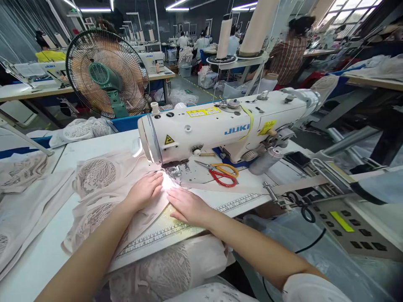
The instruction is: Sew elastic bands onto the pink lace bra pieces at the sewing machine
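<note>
A pale beige garment piece (126, 167) with lace cups, like a bra, lies on the white sewing table. Its right end runs under the head of a white JUKI sewing machine (201, 126), where a lamp lights the needle area. My left hand (146, 191) rests flat on the cloth just left of the needle, fingers pointing toward it. Right beside, my right hand (189, 205) lies with fingers stretched over the cloth edge and the table. The needle tip itself is hidden in glare. Close by on the machine bed are scissors (222, 175) with red and orange handles.
A beige strip (226, 187) crosses to a metal guide (273, 195) at right. A grey thread cone (266, 160) stands behind. More lace pieces (25, 167) lie left, others (166, 268) near my lap. Beyond are a large fan (107, 75) and people at machines.
</note>
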### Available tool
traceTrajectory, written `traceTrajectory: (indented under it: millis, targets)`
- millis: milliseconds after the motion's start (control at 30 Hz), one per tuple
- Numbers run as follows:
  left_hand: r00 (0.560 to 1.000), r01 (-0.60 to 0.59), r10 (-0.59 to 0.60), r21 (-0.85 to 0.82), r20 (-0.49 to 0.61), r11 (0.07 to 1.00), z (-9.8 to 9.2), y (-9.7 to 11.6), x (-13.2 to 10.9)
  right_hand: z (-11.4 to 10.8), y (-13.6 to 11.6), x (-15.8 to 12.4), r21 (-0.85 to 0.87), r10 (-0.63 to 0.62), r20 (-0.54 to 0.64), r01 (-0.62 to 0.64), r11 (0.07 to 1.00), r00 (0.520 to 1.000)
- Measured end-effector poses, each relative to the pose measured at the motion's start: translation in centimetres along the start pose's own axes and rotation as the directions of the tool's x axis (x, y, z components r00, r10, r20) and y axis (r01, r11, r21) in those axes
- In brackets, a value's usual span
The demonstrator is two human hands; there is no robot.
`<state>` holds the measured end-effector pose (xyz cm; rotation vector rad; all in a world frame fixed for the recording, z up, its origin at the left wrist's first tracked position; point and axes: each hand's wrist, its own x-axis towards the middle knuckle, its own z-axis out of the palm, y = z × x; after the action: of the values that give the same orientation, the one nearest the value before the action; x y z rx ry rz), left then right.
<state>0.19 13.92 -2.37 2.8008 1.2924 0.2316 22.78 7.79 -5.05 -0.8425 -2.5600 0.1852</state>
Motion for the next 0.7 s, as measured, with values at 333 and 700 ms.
traceTrajectory:
  millis: [333,700]
  targets:
    - [0.997,0.045,-0.042,0.048,-0.060,0.998,0.4,1.2,0.5,0.3,0.2,-0.9,0.011,0.018,-0.090,-0.017,1.000,0.996]
    - [0.998,-0.007,0.011,0.065,-0.057,0.998,-0.2,1.0,0.7,0.1,0.1,-0.9,0.028,0.065,-0.114,-0.062,0.998,0.991]
